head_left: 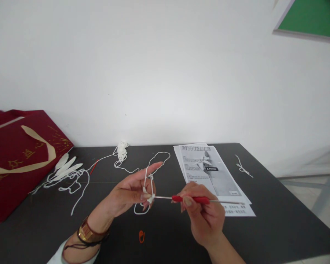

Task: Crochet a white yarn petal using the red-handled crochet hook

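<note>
Head view: left hand [129, 193] pinches a small white crocheted piece [151, 199] between thumb and fingers; index finger stretched out to the upper right, white yarn [153, 187] looped around it. Right hand [205, 214] grasps a crochet hook [191, 199] by its red grip, fingers closed, pen-like. Hook lies roughly level between the hands; its left metal end touches the white piece, the other end sticks out right over the sheets. Whether the hook tip is through a stitch: too small to tell. White piece is held above the bench [264, 223], left of the red grip.

Yarn runs in a wide loop above the left index finger, another loop hangs below the white piece. Yarn ball [122, 150], white and loosely wound, near the back edge by the wall [165, 73]. Left side: white petal-shaped pieces [67, 167] with tangled yarn tails, just beside a dark red bag [22, 146] with gold print and a cream ribbon handle [50, 151]. Thin red stick [94, 167] near the tails. Orange stitch marker [141, 237] on the bench in front, below the hands. Printed sheets [222, 176] overlap at back right, partly behind the right hand. Knotted white yarn scrap [243, 169] right of them. Left wrist wears a gold-and-brown watch [88, 232] and dark cord. Green board [313, 18] on the wall, upper right.
</note>
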The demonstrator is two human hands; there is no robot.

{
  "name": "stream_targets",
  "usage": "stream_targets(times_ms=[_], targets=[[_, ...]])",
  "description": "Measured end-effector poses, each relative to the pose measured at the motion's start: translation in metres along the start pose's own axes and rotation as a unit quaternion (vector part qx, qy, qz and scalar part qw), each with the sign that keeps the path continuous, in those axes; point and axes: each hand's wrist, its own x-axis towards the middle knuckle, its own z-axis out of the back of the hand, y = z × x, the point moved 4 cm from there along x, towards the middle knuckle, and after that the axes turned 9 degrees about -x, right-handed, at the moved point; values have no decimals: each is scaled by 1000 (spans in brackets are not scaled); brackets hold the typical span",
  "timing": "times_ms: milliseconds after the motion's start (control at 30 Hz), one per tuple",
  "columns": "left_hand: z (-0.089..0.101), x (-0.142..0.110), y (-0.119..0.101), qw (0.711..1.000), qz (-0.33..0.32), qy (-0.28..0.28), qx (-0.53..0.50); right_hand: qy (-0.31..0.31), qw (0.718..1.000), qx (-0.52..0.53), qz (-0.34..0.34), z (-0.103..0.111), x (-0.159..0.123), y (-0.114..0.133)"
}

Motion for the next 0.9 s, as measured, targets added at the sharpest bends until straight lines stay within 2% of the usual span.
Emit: stream_targets(times_ms=[67,167,300,400,533,633,900], targets=[[-1,0,1,1000,-1,6,-12,-12,1000,8,-24,-1,0,-1],[-3,0,5,998,-1,18,-60,-34,986,95,-133,-6,5,-11],[-9,-1,11,993,3,28,-117,-29,926,262,-272,-22,10,-25],[-15,0,12,988,-5,45,-150,-18,890,321,-323,-32,10,-32],[-20,1,11,984,-12,60,-166,-4,859,360,-363,-39,5,-37],[-20,0,10,985,-9,60,-164,6,847,378,-375,-40,4,-37],[-20,-1,10,988,-11,69,-137,7,867,364,-339,-35,7,-32]])
